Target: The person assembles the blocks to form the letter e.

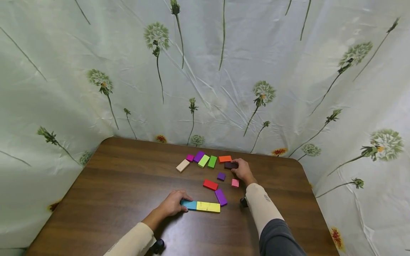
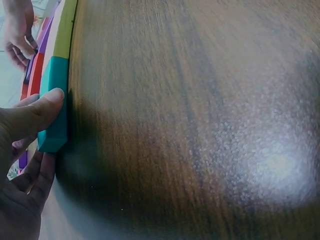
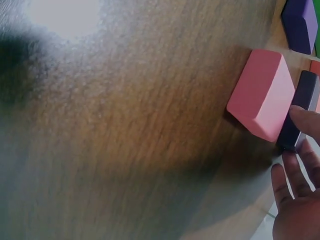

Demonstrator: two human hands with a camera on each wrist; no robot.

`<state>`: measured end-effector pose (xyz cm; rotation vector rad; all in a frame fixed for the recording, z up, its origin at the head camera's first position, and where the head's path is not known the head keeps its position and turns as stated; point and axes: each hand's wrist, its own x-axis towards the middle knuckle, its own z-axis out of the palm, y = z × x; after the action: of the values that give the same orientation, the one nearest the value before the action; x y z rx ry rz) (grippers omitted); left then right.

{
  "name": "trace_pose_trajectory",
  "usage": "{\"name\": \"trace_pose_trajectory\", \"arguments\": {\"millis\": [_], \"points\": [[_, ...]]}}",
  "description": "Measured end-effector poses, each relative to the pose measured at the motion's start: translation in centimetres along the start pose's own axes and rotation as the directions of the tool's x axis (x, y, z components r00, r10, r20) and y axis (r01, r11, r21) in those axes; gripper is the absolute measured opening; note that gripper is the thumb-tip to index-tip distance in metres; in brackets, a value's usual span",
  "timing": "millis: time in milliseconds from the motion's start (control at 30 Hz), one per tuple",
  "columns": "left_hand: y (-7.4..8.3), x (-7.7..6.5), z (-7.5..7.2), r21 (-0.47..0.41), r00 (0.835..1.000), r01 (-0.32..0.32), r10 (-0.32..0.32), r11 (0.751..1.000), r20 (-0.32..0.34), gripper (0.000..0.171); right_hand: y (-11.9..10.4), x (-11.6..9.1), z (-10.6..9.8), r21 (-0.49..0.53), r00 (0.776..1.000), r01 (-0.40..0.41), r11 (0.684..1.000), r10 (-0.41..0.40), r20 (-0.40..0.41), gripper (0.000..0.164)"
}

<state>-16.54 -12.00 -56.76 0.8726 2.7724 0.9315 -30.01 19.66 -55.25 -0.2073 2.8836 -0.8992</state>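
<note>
In the head view my left hand (image 1: 173, 203) pinches the left end of a blue block (image 1: 189, 204), thumb on the near side and fingers on the far side. A longer yellow block (image 1: 208, 207) lies end to end with the blue one. Up at the back right, my right hand (image 1: 243, 170) grips a black block (image 1: 231, 165) by its right end. The right wrist view shows the thumb on the side of the black block (image 3: 300, 110), with the other fingers around its end. Just beyond it lies an orange block (image 1: 225, 159).
Between the hands lie a red block (image 1: 210, 184), a long purple block (image 1: 221, 197), a small violet block (image 1: 221, 176) and a pink block (image 1: 235, 183). Farther back are beige (image 1: 183, 165), magenta (image 1: 190, 157), lime (image 1: 203, 161) and green (image 1: 212, 161) blocks. A flowered curtain (image 1: 211, 89) hangs behind the table.
</note>
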Motion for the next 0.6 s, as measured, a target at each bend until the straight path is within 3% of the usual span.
{"name": "trace_pose_trajectory", "arguments": {"millis": [333, 600], "points": [[0.0, 0.0, 0.1, -0.003, 0.999, -0.049, 0.049, 0.999, -0.008, 0.034, -0.4, 0.2, -0.3, -0.039, 1.0, 0.03, 0.999, -0.03, 0.003, 0.032], [0.0, -0.2, 0.1, -0.005, 0.999, -0.036, 0.035, 0.999, -0.02, 0.033, -3.1, -0.4, -0.5, -0.007, 0.997, 0.075, 0.997, -0.075, -0.022, 0.031]]}}
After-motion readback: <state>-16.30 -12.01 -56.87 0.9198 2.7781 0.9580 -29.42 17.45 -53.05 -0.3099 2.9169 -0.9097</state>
